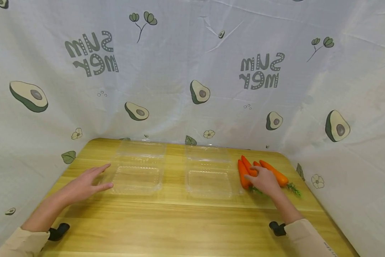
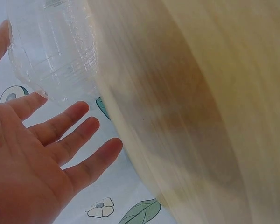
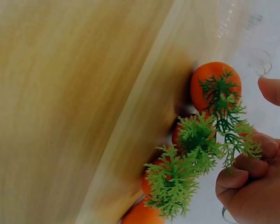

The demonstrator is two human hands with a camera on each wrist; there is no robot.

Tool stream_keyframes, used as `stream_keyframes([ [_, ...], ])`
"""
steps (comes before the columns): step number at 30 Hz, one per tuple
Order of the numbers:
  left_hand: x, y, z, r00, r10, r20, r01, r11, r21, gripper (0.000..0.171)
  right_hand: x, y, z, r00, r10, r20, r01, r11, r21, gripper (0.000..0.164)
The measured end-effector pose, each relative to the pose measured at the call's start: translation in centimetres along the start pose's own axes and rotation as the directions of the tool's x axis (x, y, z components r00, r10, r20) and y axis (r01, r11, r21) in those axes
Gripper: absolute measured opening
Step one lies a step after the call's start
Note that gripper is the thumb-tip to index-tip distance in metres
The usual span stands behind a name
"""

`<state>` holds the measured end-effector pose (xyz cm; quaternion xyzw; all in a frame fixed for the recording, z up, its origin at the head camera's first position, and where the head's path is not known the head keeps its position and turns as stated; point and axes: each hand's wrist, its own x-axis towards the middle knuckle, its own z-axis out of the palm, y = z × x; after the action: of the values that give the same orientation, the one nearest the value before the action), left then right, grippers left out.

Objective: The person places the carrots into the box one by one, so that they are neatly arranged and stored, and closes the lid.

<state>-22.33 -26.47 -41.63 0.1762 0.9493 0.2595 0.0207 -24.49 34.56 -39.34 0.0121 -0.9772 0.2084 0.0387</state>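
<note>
My left hand reaches over the left side of the table, thumb and fingers spread apart. Its fingertips are beside the left clear plastic container, whose hinged lid lies back. In the left wrist view, the thumb and index fingertip overlap this container. My right hand is over several orange carrots with green leafy tops, its fingers loosely bent. The leftmost carrot lies by the thumb. The right wrist view shows a gap between the thumb and the nearest carrot; leaves partly cover the fingers.
A second clear container stands opened left of the carrots. Beyond the wooden table and along its sides hangs a white curtain with avocado prints. The rightmost carrot lies slanted near the table's right edge.
</note>
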Motion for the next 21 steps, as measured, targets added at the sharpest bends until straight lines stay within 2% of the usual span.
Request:
stream_keyframes([
  [5,0.01,-0.01,-0.06,1.0,0.004,0.004,-0.004,1.0,-0.004,0.083,0.12,0.16,0.32,1.0,0.024,0.018,-0.024,1.0,-0.001,0.061],
  [12,-0.11,-0.03,-0.11,1.0,0.004,0.012,-0.004,1.0,-0.013,0.083,0.31,0.03,0.55,0.999,0.029,0.024,-0.028,0.997,-0.074,0.061],
  [21,-0.14,0.13,-0.04,1.0,0.013,0.006,-0.013,1.0,-0.013,0.082,0.33,0.18,0.85,0.998,0.06,0.036,-0.057,0.994,-0.089,0.064],
])
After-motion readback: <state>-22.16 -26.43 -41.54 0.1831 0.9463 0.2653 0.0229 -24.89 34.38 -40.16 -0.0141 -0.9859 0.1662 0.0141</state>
